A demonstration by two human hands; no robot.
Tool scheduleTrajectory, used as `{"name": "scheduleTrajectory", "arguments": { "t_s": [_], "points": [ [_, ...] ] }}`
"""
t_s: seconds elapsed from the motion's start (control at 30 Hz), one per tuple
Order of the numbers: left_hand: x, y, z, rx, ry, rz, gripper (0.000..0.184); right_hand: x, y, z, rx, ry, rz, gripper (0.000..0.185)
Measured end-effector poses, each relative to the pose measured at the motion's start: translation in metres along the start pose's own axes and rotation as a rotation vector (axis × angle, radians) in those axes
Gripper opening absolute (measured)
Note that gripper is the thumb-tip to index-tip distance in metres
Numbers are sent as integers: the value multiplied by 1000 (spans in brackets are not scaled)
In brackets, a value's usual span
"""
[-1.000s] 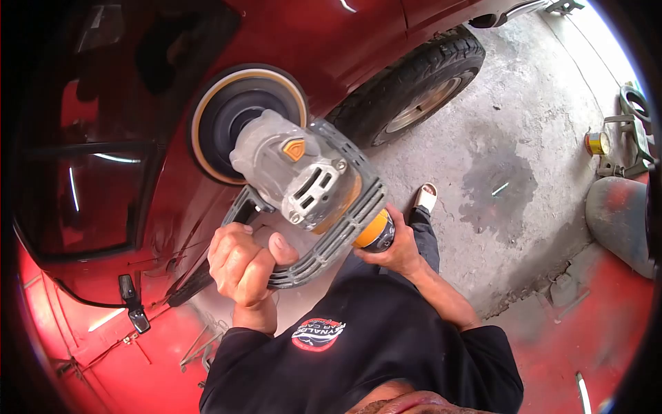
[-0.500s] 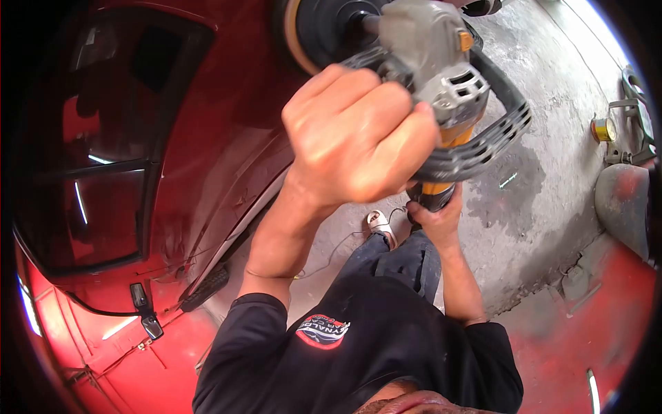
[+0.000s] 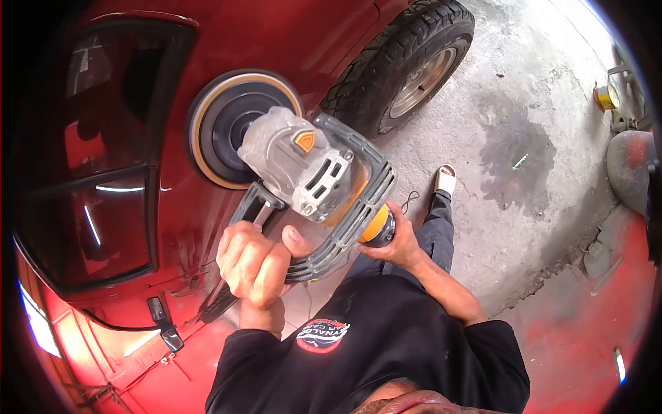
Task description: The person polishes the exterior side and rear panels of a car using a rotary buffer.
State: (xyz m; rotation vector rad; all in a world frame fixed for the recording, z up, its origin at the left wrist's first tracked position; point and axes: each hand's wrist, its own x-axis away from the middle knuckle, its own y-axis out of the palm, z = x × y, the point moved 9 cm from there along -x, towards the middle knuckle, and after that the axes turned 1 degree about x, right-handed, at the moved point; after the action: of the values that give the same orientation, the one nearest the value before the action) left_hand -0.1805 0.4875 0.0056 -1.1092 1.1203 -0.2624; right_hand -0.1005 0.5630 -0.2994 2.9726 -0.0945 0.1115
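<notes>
A grey, black and yellow car polisher [image 3: 303,169] is held across the middle of the view. Its round pad [image 3: 241,127], dark with a tan rim, is against or very near the side of the red car [image 3: 186,41]. My left hand [image 3: 252,262] is wrapped round the black loop handle [image 3: 345,238], thumb toward the machine. Around the yellow and black rear body [image 3: 379,228] my right hand [image 3: 400,241] is closed, its fingers partly hidden underneath. The pad's working face is out of sight.
The car's wheel [image 3: 420,83] stands just beyond the polisher. A thin cord [image 3: 410,200] shows by my leg. Concrete floor [image 3: 469,255] with a dark stain lies to the right, where a yellow tin [image 3: 605,98] stands. Dark car windows [image 3: 96,207] are on the left.
The polisher and both hands have come down in the view, the left hand and pad also leftward. The wheel is now in sight, and the polisher is less blurred.
</notes>
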Motion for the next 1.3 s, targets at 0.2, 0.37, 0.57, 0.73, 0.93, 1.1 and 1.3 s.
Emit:
{"name": "scheduleTrajectory", "arguments": {
  "t_s": [0.2,0.37,0.57,0.73,0.93,1.1,1.3],
  "points": [
    [-20,25,9,23,77,-22,27,6,-15,16,-54,90,60,113],
    [-70,72,16,116,211,54,35,-20,-69,-5,-50,-4,243,101],
    [-123,104,19,154,384,182,20,-54,-116,-17,-110,83,352,93],
    [-116,84,18,144,314,169,25,-47,-108,-31,-47,97,307,94],
    [-63,26,10,65,86,93,28,-18,-68,-41,40,20,120,110],
    [-51,-2,-4,47,-11,196,29,-24,-70,-86,166,-25,58,112],
    [-113,15,-12,128,47,316,36,-52,-117,-124,303,-36,226,107]
  ]
}}
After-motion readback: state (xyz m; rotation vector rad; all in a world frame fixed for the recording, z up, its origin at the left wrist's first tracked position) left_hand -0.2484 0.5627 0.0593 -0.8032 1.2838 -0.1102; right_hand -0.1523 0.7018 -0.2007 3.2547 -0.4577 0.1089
